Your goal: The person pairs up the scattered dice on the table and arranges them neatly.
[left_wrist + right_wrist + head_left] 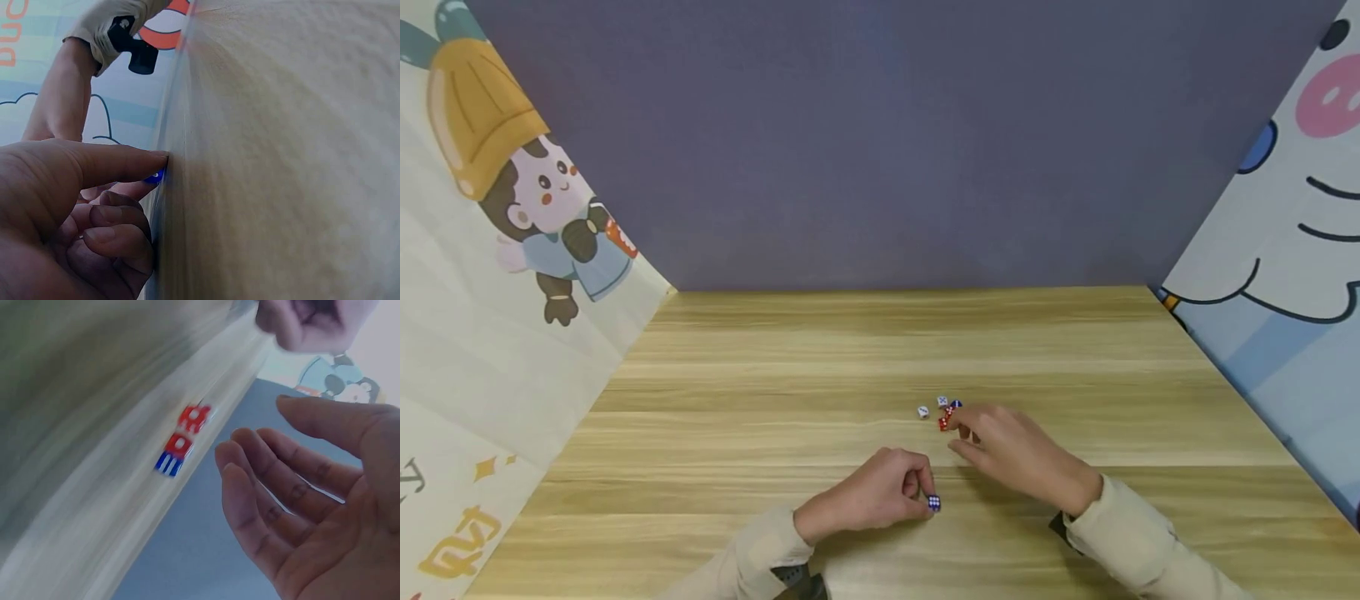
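My left hand [883, 492] pinches a blue die with white pips [934, 503] between thumb and index finger, low over the wooden table. In the left wrist view only a sliver of that blue die [154, 177] shows between the fingertips, right at the tabletop. Farther back, my right hand [1011, 446] hovers with loosely bent fingers and a gap between thumb and fingers. Beside its fingertips lie two red dice [943, 424] and another blue die [956, 404]. The right wrist view has the red dice [179, 445] and blue die [169, 464] in a row, apart from the fingers.
Two white dice, one nearer the red ones [942, 402] and one to the left [923, 412], lie on the wooden table [737, 375]. A grey-blue panel [910, 150] stands along the back edge. Cartoon-printed cloths flank both sides.
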The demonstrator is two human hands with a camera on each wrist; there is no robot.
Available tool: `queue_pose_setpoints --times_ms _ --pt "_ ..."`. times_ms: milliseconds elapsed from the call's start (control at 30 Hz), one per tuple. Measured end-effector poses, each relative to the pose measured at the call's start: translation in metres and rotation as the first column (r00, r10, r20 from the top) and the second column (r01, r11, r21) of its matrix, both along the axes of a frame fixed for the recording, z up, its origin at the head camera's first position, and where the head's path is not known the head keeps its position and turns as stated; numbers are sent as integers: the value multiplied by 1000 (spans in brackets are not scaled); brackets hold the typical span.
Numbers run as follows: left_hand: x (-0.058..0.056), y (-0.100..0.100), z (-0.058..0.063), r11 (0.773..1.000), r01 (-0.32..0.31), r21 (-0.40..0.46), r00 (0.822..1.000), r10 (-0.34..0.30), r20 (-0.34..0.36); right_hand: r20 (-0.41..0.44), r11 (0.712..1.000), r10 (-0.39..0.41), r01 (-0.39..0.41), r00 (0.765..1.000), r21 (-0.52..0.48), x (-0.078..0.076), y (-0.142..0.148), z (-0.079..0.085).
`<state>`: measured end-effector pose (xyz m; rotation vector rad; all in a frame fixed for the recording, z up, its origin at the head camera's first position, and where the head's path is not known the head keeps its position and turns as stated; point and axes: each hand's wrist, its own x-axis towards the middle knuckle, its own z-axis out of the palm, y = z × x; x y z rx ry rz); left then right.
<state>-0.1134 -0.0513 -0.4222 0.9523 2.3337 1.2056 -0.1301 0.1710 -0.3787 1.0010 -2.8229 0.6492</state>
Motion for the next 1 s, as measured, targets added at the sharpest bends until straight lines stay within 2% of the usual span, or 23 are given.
queue_pose_setpoints --times_ms 133,233,533,800,1000 --pt "-1 -1 -2 1000 8 11 1000 -8 2 -26 999 -4 5 1000 37 -15 5 -2" --pt "0 -1 -2 1000 8 19 1000 -8 13 -13 998 -6 6 1000 56 -28 8 -3" --pt "0 -2 -1 1000 5 26 999 -6 37 93 996 -14 6 996 86 -53 10 -10" --pt "0 0 -3 1000 13 13 1000 -13 18 130 996 -57 48 990 76 -60 10 -18" --pt "0 -2 -1 1000 3 10 1000 -3 16 131 997 -47 38 990 68 -63 11 -19"
